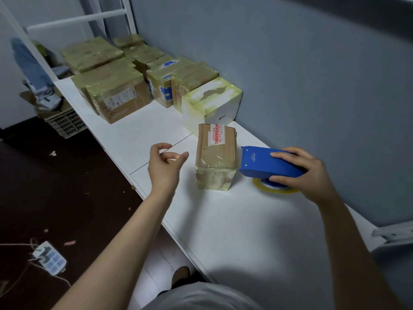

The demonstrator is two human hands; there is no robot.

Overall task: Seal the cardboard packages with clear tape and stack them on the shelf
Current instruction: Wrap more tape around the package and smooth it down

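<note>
While the right hand (pixel 306 173) grips the tape dispenser (pixel 268 163) on the counter (pixel 223 220) just right of the small box (pixel 215 157), the left hand (pixel 165 164) hovers left of it, fingers (pixel 177 155) loosely curled, empty; sealing seems unfinished, so next likely steady the box.

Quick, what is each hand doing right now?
Left hand: open, loosely curled, holding nothing.
Right hand: holding the blue tape dispenser.

White shelf (pixel 234 220) — taped packages (pixel 116 95) clustered, one brown package (pixel 215 157), tape dispenser (pixel 263 163).
</note>
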